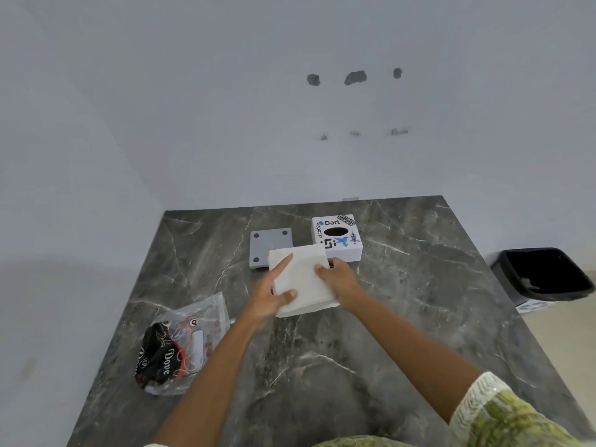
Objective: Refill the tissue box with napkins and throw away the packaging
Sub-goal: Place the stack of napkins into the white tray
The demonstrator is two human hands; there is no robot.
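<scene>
A stack of white napkins (301, 279) is held above the dark marble table (403, 311). My left hand (269, 295) grips its left edge, fingers on top and thumb at the near side. My right hand (340, 279) grips its right edge. Just behind stands the white tissue box (342, 245) with stickers and a black oval slot on top. Its grey base plate (269, 243) lies to the left of the box, partly hidden by the napkins. The clear plastic napkin packaging (180, 343), printed black and red, lies crumpled at the table's left front.
A black waste bin (545, 275) stands on the floor beyond the table's right edge. White walls close in behind and to the left of the table.
</scene>
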